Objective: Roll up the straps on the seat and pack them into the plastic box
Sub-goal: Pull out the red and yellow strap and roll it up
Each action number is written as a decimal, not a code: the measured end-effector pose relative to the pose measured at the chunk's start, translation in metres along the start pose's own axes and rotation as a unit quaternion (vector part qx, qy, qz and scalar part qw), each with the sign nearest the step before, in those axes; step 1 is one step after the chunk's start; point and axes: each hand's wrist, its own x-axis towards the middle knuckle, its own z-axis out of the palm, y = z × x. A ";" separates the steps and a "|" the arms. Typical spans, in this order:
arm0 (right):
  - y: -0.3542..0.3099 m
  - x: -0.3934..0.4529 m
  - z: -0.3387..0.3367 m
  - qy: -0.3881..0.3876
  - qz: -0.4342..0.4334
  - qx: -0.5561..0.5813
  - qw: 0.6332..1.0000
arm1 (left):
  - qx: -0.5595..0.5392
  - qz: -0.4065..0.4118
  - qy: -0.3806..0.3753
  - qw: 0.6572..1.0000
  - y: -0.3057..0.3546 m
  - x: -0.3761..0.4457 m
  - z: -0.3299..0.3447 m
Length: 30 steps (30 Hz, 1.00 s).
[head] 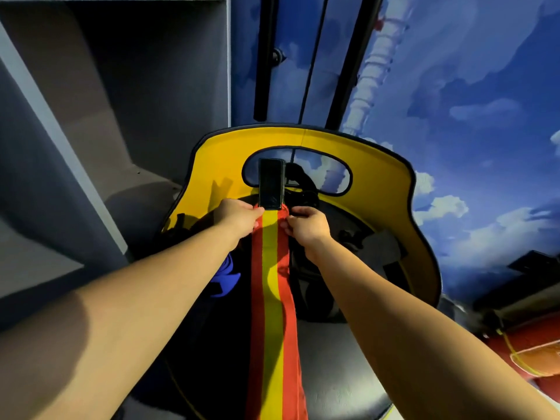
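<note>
A wide red strap with a yellow middle stripe [272,298] runs down the yellow-edged seat [378,177] from a black pad [270,184] that hangs through the headrest opening. My left hand [236,216] pinches the strap's upper left edge just below the pad. My right hand [306,225] pinches its upper right edge. A blue strap [225,277] lies bunched on the dark seat under my left forearm. No plastic box is in view.
Grey shelving and a ledge [91,147] stand to the left of the seat. Behind it are black vertical bars [263,56] and a blue sky-and-cloud wall [469,101]. An orange and red object [533,356] lies at the lower right.
</note>
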 end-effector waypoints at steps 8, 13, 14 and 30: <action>0.002 -0.015 -0.014 -0.025 -0.036 -0.066 0.997 | -0.014 0.008 0.000 1.000 0.000 -0.004 -0.009; -0.003 -0.061 -0.028 -0.040 -0.056 -0.073 0.995 | -0.037 0.035 -0.022 0.998 0.001 -0.046 -0.018; -0.003 -0.073 -0.029 -0.046 -0.061 -0.076 0.994 | -0.038 0.036 -0.026 0.998 -0.001 -0.057 -0.020; 0.103 -0.247 -0.067 -0.038 -0.042 -0.271 0.961 | 0.049 -0.061 -0.092 0.993 -0.134 -0.221 -0.059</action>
